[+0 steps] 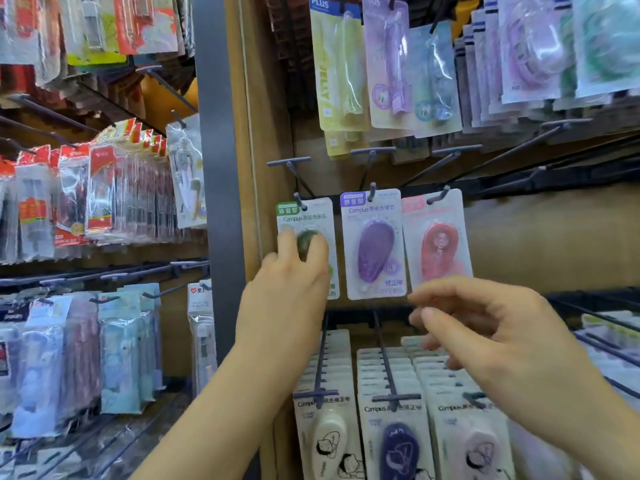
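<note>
Head view: our left hand (291, 271) holds the green pack (311, 216) hanging on its peg (299, 202), fingers over the blister (307, 238). Our right hand (485, 323) hovers loosely curled, empty. We judge the pack light, its card bendy, plastic slick; grip the card edges.

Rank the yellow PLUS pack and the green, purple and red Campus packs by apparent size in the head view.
1. yellow PLUS pack, tallest.
2. purple Campus pack and red Campus pack, alike.
3. green Campus pack, seemingly slightly smaller, but the left hand covers part, so unsure.
</note>
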### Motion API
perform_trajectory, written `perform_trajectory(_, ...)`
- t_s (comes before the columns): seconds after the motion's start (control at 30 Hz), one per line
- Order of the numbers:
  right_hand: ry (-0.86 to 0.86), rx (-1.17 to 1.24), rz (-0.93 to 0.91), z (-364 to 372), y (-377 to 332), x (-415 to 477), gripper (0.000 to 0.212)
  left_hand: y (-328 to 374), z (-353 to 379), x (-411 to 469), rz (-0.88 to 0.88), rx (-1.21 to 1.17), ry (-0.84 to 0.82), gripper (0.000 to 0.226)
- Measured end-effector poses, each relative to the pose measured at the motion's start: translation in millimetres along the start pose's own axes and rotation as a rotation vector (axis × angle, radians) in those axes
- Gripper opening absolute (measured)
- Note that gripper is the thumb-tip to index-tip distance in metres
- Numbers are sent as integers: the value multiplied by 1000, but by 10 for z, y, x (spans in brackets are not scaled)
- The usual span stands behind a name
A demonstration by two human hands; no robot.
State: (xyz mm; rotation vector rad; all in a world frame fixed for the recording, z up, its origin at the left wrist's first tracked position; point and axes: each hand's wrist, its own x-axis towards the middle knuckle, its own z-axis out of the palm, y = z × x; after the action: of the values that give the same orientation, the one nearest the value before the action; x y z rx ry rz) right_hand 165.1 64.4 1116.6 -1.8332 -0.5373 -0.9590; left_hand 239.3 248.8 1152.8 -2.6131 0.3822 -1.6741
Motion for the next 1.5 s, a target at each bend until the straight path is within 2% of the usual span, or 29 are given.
perform_trajectory(0.13,2,65,79,-255,52,-242,31,165,-24,-359,167,-327,222,21)
perform_trajectory(0.2,-38,55,133,-391,83,-383,27,342,-17,-607,266,-570,264,16)
perform_trajectory(0.3,-137,9,228,-627,139,-647,20,674,25,-1002,344,-839,189,18)
perform_trajectory(0.43,-338,-211,330,-985,307,-1168,11,1191,108,-1621,407,-1019,-70,16)
perform_trajectory(0.57,-598,-577,444,-1354,645,-1939,11,1753,167,-2342,438,-1035,-407,21)
perform_trajectory(0.77,-846,-690,700,-1955,1250,-3474,17,2669,210,-3683,401,-965,-757,30)
perform_trajectory(0.97,-771,-524,1073,-2335,1741,-5289,17,3301,195,-5441,336,-942,-1205,30)
perform_trajectory(1.2,-692,-408,1373,-2203,2282,-7165,27,3525,454,-7216,202,-807,-1554,45)
perform_trajectory(1.33,-601,-360,1459,-1780,2918,-8229,38,3613,1050,-8332,142,-737,-1656,40)
perform_trajectory(1.5,-640,-298,1432,-1031,4028,-9420,62,3739,2085,-9646,84,-611,-1679,45)
